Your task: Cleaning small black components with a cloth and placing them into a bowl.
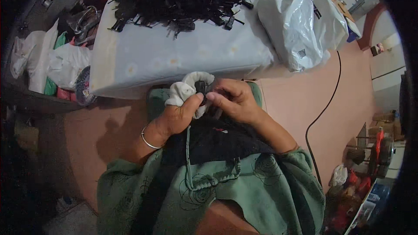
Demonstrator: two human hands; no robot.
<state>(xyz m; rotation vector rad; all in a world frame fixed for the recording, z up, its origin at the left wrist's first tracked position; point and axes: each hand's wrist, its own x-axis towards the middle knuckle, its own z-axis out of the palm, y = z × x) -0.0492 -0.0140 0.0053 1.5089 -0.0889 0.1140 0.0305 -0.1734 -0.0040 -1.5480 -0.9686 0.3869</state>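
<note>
Close in front of my body, my left hand [179, 115] is closed, its thumb pressed on a small black plastic part [201, 88]. Bunched white cloth [177, 93] sits around the fingers of that hand and behind the part; whether it is a glove or a loose rag I cannot tell. From the other side my right hand [238, 100] pinches at the same black part, thumb and forefinger close together. Its remaining fingers are curled and partly in shadow. Ahead on the table lies a large heap of similar black parts [183, 0], with thin prongs sticking out.
A pale flowered cloth [196, 56] covers the table beyond my hands. At its right end stands a white plastic bag [291, 30]. Several bags [69, 65] crowd a shelf on the left. A black cable [324, 111] runs across the floor at right, towards household clutter [348, 191].
</note>
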